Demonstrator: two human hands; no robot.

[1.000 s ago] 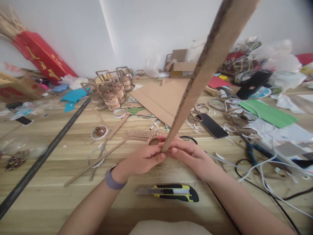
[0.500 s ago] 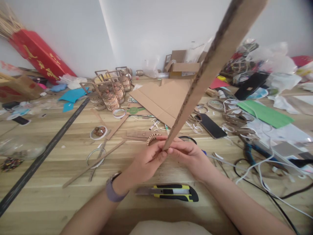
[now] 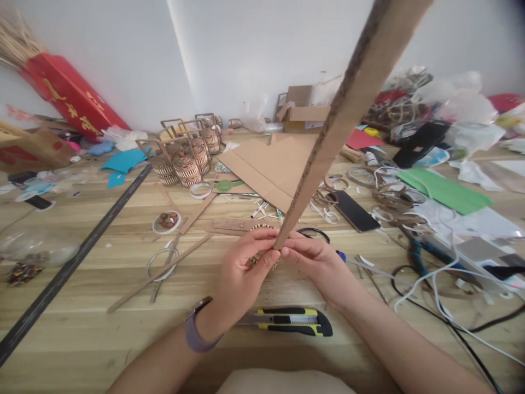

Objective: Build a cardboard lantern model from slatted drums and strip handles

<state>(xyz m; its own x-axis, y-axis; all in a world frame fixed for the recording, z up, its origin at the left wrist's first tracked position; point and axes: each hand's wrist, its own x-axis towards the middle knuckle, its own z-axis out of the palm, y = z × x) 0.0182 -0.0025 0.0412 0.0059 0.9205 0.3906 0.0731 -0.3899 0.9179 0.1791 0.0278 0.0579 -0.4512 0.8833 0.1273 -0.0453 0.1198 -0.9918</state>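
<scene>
- The left hand [image 3: 241,268] is turning; I'm seeing less of the striped ring [image 3: 261,226].
- Its fingers and those of the right hand [image 3: 324,265] are pinching the cardboard strip [image 3: 334,131].

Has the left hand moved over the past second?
Yes; the left hand swung rightward at its wrist end, now partly hiding the utility knife.

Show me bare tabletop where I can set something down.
Largest: lower left, between the long flat black strip and the left forearm, below the thin flat brown strip. Smaller: between that black strip and the white ring around brown balls. Crowded: right side, around the green paper sheet and black rectangular phone.
</scene>
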